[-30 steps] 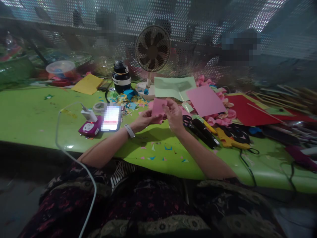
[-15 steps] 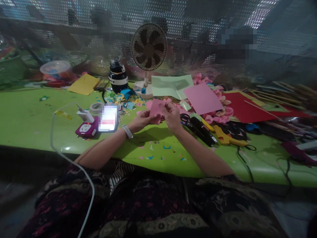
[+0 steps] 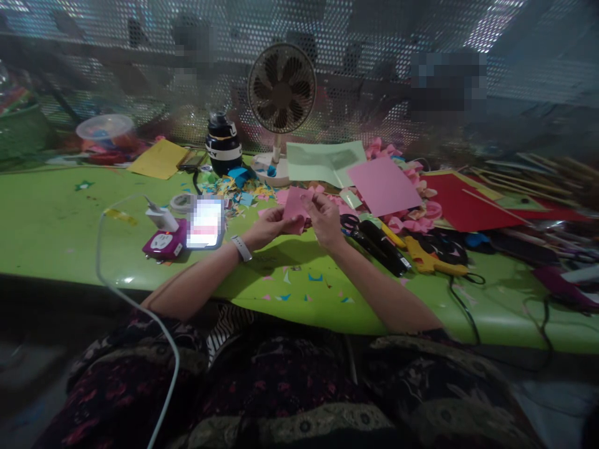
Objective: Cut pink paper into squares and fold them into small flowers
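Observation:
A small piece of pink paper [image 3: 294,203] is held up just above the table, between both hands. My left hand [image 3: 269,229], with a pale watch band [image 3: 242,248] at the wrist, pinches its lower left side. On the right side, my right hand [image 3: 324,218] grips the same paper between thumb and fingers. Behind it lie pink paper scraps [image 3: 318,190] and a larger pink sheet [image 3: 384,186]. Scissors [image 3: 350,222] and a black stapler [image 3: 381,246] rest to the right of my right hand.
A lit phone [image 3: 204,223] and a purple power adapter [image 3: 163,242] with a white cable stand left. A yellow glue gun [image 3: 433,259] lies right. At the back are a small fan [image 3: 281,88], a black bottle [image 3: 223,146], a pale green sheet [image 3: 322,159] and red paper [image 3: 468,202].

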Tool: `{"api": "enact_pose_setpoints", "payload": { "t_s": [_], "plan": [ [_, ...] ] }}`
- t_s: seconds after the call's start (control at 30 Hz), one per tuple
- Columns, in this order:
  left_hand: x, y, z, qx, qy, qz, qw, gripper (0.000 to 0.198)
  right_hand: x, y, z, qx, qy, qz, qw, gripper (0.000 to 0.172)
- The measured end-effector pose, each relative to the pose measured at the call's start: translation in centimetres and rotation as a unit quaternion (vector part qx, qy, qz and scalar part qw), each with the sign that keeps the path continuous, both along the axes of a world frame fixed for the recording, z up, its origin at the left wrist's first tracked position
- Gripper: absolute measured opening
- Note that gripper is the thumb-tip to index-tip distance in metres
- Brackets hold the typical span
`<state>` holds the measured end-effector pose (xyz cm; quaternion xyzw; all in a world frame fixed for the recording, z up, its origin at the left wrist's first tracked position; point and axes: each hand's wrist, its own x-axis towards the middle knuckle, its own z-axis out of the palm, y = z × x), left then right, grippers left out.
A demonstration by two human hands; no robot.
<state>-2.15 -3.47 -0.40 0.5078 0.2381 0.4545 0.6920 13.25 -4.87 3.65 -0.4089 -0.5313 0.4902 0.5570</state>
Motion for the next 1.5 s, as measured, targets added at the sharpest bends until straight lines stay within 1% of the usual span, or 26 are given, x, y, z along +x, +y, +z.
{"api": "enact_pose_setpoints", "payload": {
  "t_s": [0.17, 0.27, 0.37, 0.47, 0.57, 0.67, 0.77, 0.83, 0.9, 0.97, 1.03, 1.13, 1.23, 1.3, 1.37, 1.43, 1.5],
  "plan": [
    [0.1, -0.1, 0.0, 0.008, 0.002, -0.002, 1.000, 0.055, 0.1, 0.3, -0.6, 0.016, 0.008, 0.007, 1.000, 0.040],
    [0.0, -0.1, 0.1, 0.009, 0.008, 0.006, 1.000, 0.058, 0.1, 0.7, -1.0, 0.037, 0.001, 0.003, 0.999, 0.042],
    [-0.3, -0.3, 0.5, 0.002, 0.062, 0.009, 0.998, 0.057, 0.3, 1.3, -1.3, 0.080, -0.018, -0.020, 0.996, 0.044],
    [-0.8, -0.5, 1.2, -0.002, 0.145, -0.009, 0.989, 0.049, 0.6, 1.9, -1.5, 0.114, -0.036, -0.040, 0.992, 0.043],
    [-1.1, -0.7, 1.8, -0.005, 0.199, -0.042, 0.979, 0.040, 0.9, 2.1, -1.4, 0.123, -0.043, -0.053, 0.990, 0.039],
    [-1.2, -0.6, 2.1, -0.002, 0.220, -0.063, 0.974, 0.034, 1.1, 1.9, -1.1, 0.130, -0.064, -0.064, 0.987, 0.037],
    [-1.3, -0.4, 2.0, 0.011, 0.219, -0.054, 0.974, 0.033, 1.4, 1.6, -0.6, 0.127, -0.096, -0.055, 0.986, 0.040],
    [-1.4, -0.2, 1.9, 0.019, 0.208, -0.029, 0.978, 0.033, 1.5, 1.6, -0.3, 0.114, -0.136, -0.044, 0.983, 0.046],
    [-1.5, 0.0, 1.8, 0.026, 0.190, 0.003, 0.981, 0.034, 1.6, 1.6, -0.3, 0.096, -0.215, -0.028, 0.972, 0.051],
    [-1.6, 0.3, 1.6, 0.031, 0.176, 0.026, 0.984, 0.035, 1.6, 1.6, -0.5, 0.090, -0.316, -0.012, 0.944, 0.053],
    [-1.7, 0.5, 1.4, 0.030, 0.171, 0.029, 0.984, 0.036, 1.4, 1.6, -0.8, 0.110, -0.392, -0.004, 0.914, 0.050],
    [-1.8, 0.7, 1.3, 0.023, 0.169, 0.017, 0.985, 0.035, 1.1, 1.5, -1.0, 0.160, -0.434, -0.009, 0.886, 0.044],
    [-2.3, 0.8, 1.7, 0.004, 0.173, -0.010, 0.985, 0.033, 1.2, 1.5, -0.7, 0.184, -0.446, -0.010, 0.876, 0.042],
    [-2.9, 0.9, 2.2, -0.004, 0.187, -0.035, 0.982, 0.034, 1.5, 1.6, -0.4, 0.185, -0.433, -0.001, 0.882, 0.043],
    [-3.4, 1.0, 2.6, 0.002, 0.201, -0.049, 0.978, 0.037, 1.7, 1.7, 0.0, 0.170, -0.399, 0.013, 0.901, 0.045],
    [-3.7, 1.2, 2.7, 0.017, 0.208, -0.042, 0.977, 0.038, 1.9, 1.7, 0.3, 0.130, -0.350, 0.045, 0.927, 0.046],
    [-3.9, 1.5, 2.7, 0.029, 0.214, -0.026, 0.976, 0.038, 2.0, 1.7, 0.6, 0.076, -0.302, 0.098, 0.945, 0.045]
  ]
}}
